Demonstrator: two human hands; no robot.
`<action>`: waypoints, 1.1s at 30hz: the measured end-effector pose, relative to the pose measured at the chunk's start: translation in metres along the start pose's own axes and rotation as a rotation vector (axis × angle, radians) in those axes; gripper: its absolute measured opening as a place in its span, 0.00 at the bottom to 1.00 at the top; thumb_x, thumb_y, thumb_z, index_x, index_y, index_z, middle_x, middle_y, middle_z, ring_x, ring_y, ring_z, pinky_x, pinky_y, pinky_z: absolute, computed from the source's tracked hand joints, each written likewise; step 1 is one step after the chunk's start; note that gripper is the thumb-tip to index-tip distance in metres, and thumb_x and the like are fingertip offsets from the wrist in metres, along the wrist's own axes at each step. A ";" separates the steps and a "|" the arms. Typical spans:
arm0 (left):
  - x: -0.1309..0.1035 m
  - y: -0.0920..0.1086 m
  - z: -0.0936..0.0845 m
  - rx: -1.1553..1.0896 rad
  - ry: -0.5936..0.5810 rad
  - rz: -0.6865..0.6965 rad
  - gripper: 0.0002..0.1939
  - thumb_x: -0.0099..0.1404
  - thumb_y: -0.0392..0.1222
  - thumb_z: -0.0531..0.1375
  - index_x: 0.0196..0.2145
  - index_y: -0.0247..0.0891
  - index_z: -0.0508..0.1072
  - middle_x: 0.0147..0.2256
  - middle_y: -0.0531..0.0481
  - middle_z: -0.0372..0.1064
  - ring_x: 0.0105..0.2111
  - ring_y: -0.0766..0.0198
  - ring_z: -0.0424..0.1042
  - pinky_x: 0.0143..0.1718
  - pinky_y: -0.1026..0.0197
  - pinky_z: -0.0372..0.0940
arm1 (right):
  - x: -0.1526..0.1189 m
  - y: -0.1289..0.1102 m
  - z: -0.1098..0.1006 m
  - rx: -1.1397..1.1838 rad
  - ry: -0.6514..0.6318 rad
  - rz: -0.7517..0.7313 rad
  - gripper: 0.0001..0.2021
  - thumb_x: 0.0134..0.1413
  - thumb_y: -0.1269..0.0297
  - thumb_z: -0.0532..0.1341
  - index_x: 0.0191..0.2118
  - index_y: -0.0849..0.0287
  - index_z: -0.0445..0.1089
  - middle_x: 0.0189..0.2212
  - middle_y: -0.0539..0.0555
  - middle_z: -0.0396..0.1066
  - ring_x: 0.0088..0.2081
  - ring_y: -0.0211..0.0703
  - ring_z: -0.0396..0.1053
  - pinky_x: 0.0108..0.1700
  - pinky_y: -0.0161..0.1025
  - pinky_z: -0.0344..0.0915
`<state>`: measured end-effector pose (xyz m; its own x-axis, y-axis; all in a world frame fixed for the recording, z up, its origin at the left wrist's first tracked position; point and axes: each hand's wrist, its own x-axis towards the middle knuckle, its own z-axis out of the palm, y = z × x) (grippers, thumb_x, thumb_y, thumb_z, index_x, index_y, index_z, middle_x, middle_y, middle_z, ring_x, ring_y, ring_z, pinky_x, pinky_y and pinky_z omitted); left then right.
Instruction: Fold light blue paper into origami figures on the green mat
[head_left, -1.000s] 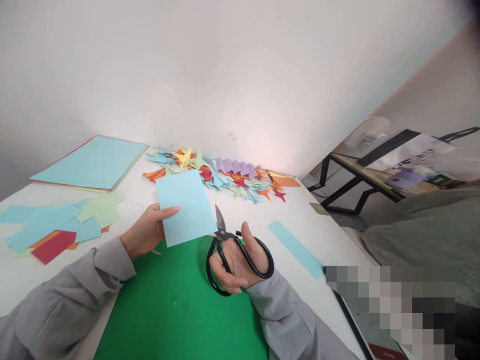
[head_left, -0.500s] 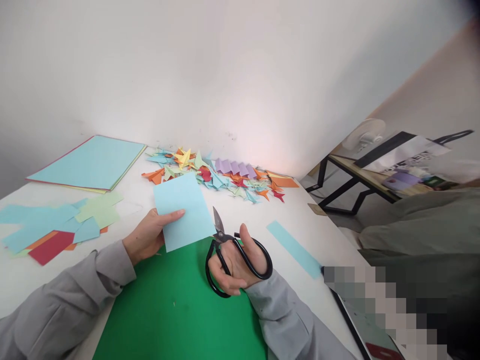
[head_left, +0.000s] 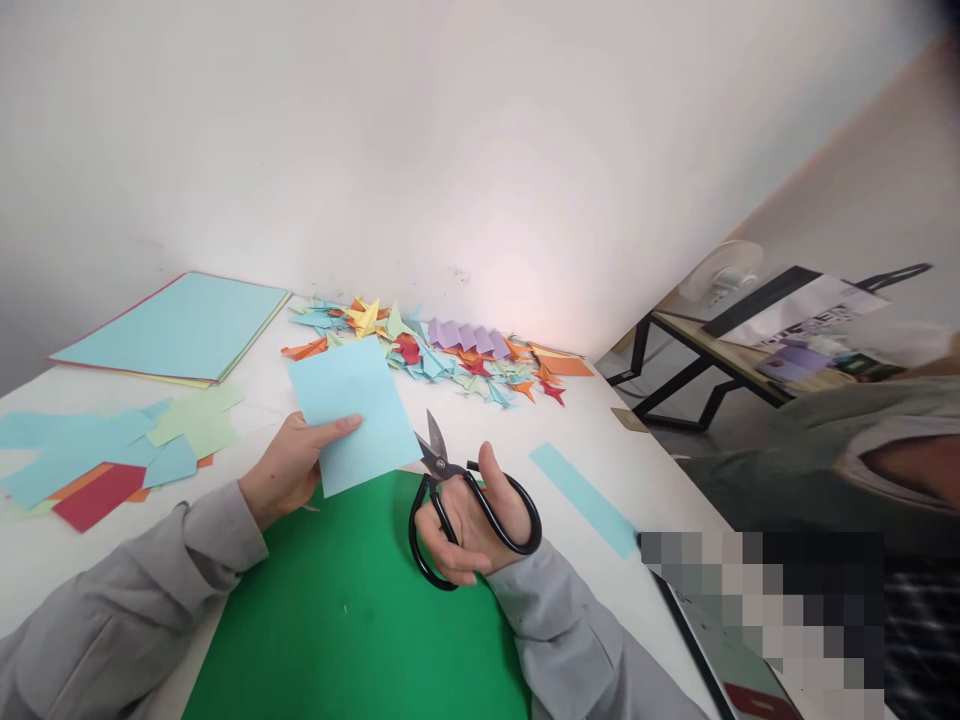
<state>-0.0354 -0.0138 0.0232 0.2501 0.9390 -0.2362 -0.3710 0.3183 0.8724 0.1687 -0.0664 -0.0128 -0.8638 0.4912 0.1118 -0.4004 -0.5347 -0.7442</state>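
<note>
Light-blue paper [head_left: 352, 412] stands lifted off the table, pinched along its lower left edge by the left hand [head_left: 289, 468], thumb on the near face and the other fingers hidden behind the sheet. Just to the right of that hand, the right hand [head_left: 469, 515] grips black scissors [head_left: 457, 500], thumb through one loop and fingers curled through the other, with the short blades slightly parted and their tips pointing up at the paper's lower right edge, touching or nearly touching it. Beneath both hands lies a green sheet [head_left: 352, 620] on the white table [head_left: 600, 440]. To the right of the right hand rests a light-blue strip [head_left: 583, 498]. Beyond both hands, against the wall, sits a heap of folded paper shapes [head_left: 435, 350] in many colours. Left of the left hand lie loose paper scraps [head_left: 112, 455], and farther beyond them a stack of coloured sheets [head_left: 176, 325] with blue on top
</note>
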 end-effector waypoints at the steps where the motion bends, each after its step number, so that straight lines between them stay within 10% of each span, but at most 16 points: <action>1: 0.000 0.001 -0.001 0.005 -0.006 -0.023 0.21 0.49 0.37 0.67 0.42 0.35 0.73 0.42 0.42 0.73 0.38 0.52 0.74 0.36 0.55 0.72 | -0.001 0.000 0.000 0.008 -0.023 0.017 0.54 0.35 0.30 0.18 0.28 0.68 0.69 0.08 0.46 0.54 0.11 0.33 0.53 0.14 0.33 0.50; 12: 0.000 -0.001 -0.004 0.043 -0.089 -0.003 0.22 0.50 0.40 0.67 0.44 0.37 0.72 0.44 0.44 0.72 0.41 0.53 0.73 0.39 0.56 0.71 | 0.000 -0.004 0.002 0.024 -0.142 0.074 0.57 0.32 0.31 0.16 0.30 0.70 0.70 0.09 0.47 0.54 0.11 0.34 0.53 0.14 0.33 0.50; 33: -0.011 -0.001 0.013 -0.025 0.061 0.012 0.17 0.49 0.37 0.67 0.39 0.36 0.74 0.38 0.45 0.75 0.36 0.54 0.75 0.35 0.55 0.72 | 0.003 -0.003 0.010 -0.042 0.045 -0.025 0.54 0.34 0.32 0.16 0.27 0.65 0.70 0.07 0.47 0.55 0.11 0.34 0.55 0.14 0.32 0.52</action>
<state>-0.0264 -0.0262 0.0301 0.1909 0.9488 -0.2516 -0.3959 0.3090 0.8647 0.1642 -0.0696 -0.0036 -0.8387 0.5351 0.1014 -0.4076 -0.4933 -0.7685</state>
